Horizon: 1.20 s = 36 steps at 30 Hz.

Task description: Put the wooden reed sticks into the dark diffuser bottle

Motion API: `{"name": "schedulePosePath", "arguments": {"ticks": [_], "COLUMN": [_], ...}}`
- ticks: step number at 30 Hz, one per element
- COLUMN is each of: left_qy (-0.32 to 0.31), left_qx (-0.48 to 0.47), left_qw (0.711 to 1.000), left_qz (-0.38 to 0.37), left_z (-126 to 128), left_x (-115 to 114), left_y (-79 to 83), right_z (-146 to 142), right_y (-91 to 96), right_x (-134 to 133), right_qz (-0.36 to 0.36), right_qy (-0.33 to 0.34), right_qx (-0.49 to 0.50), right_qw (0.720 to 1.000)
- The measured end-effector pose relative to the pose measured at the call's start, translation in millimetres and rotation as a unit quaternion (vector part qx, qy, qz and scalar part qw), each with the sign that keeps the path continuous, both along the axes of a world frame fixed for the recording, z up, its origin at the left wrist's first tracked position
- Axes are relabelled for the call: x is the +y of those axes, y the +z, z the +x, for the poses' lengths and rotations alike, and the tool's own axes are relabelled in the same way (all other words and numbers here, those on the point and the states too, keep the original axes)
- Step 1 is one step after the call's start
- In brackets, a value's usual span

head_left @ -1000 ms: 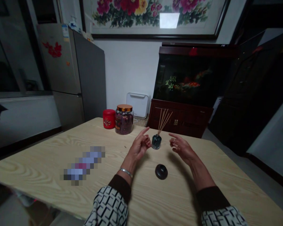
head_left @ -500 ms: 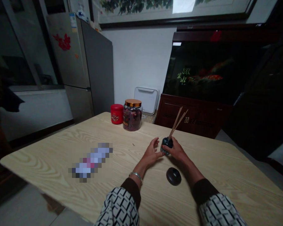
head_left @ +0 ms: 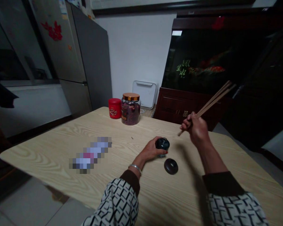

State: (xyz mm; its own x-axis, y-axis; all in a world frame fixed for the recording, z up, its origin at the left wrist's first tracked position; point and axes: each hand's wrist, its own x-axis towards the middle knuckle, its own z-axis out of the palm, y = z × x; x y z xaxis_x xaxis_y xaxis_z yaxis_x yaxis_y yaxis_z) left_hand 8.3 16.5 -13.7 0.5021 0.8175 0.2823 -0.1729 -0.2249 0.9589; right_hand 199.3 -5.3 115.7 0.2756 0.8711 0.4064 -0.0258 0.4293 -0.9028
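My left hand (head_left: 154,149) wraps round a small dark glass diffuser bottle (head_left: 163,143) that stands on the table. Its fingers are closed about the far side and the thumb lies along the near side. Raised to the right, my right hand (head_left: 197,127) grips a bundle of thin wooden reed sticks (head_left: 213,99). The sticks slant up to the right, and their lower ends poke out below the fist, clear of the bottle. A dark round ring-shaped lid (head_left: 171,166) with a hole in its middle lies just in front of the bottle.
At the back of the wooden table (head_left: 103,185) stand a red canister (head_left: 114,108) and a big jar (head_left: 130,111) of dried flowers with a copper-coloured lid. A blurred-out flat item (head_left: 91,153) lies to the left. Beyond are a refrigerator (head_left: 91,53) and an aquarium (head_left: 202,59).
The reed sticks have come out of the bottle and moved up and right in my right hand. My left hand has closed round the bottle. The view has tilted down slightly.
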Motion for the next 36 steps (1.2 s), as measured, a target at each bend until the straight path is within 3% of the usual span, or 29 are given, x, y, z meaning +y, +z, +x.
{"name": "schedulePosePath", "arguments": {"ticks": [2,3,6,7,8,10,13,14,16,19,20,22,24,25,26,28,30,31,33,36], "left_qy": [0.000,0.000,-0.002,-0.003,-0.005,-0.005,0.001,0.002,-0.001,-0.007,-0.006,0.000,0.007,0.010,0.011,0.010,0.005,0.005,0.010,0.016], "left_qx": [-0.006,-0.007,-0.011,-0.012,-0.012,-0.011,-0.013,-0.013,-0.007,0.000,0.001,0.003,0.007,0.008,0.008,0.005,0.002,0.001,0.001,0.001], "left_qw": [1.000,1.000,1.000,1.000,1.000,1.000,1.000,1.000,1.000,1.000,1.000,1.000,1.000,1.000,1.000,1.000,1.000,1.000,1.000,1.000], "left_qz": [-0.007,-0.012,-0.014,-0.014,-0.013,-0.013,-0.014,-0.013,-0.014,-0.014,-0.013,-0.008,-0.002,0.000,0.002,0.002,0.000,-0.001,-0.003,0.002], "left_z": [1,1,2,2,1,1,1,1,1,1,1,1,1,1,1,2,3,3,3,2], "left_x": [2,3,4,4,4,2,1,1,1,1,1,0,1,1,1,2,3,3,4,3], "left_y": [-3.0,-4.4,-6.0,-5.6,-4.7,-2.5,-0.3,-0.2,-0.4,-0.7,-0.6,-0.5,-1.0,-1.7,-2.6,-5.0,-7.3,-8.3,-9.2,-8.7], "right_z": [39,56,87,90,90,85,74,69,55,23,12,-7,-14,-13,-11,-3,1,0,-9,-27], "right_y": [2.2,-5.5,-53.7,-72.4,-89.3,-111.8,-111.8,-104.7,-86.7,-65.6,-62.6,-61.8,-63.2,-62.6,-60.4,-50.9,-37.9,-32.2,-26.4,-35.2], "right_x": [-8,-15,-46,-57,-67,-84,-95,-97,-99,-99,-98,-95,-90,-88,-86,-82,-76,-71,-56,-31], "right_qz": [-0.076,-0.127,-0.262,-0.292,-0.307,-0.302,-0.247,-0.227,-0.191,-0.148,-0.141,-0.152,-0.178,-0.189,-0.195,-0.187,-0.156,-0.133,-0.089,-0.047], "right_qy": [-0.075,-0.124,-0.164,-0.155,-0.144,-0.151,-0.166,-0.165,-0.139,-0.005,0.041,0.099,0.120,0.132,0.146,0.170,0.177,0.170,0.147,0.090], "right_qx": [-0.164,-0.286,-0.590,-0.637,-0.664,-0.692,-0.720,-0.721,-0.697,-0.637,-0.634,-0.650,-0.658,-0.644,-0.611,-0.483,-0.289,-0.191,-0.047,-0.002], "right_qw": [0.981,0.942,0.746,0.697,0.667,0.638,0.627,0.634,0.677,0.756,0.759,0.738,0.722,0.730,0.753,0.838,0.928,0.957,0.984,0.995]}}
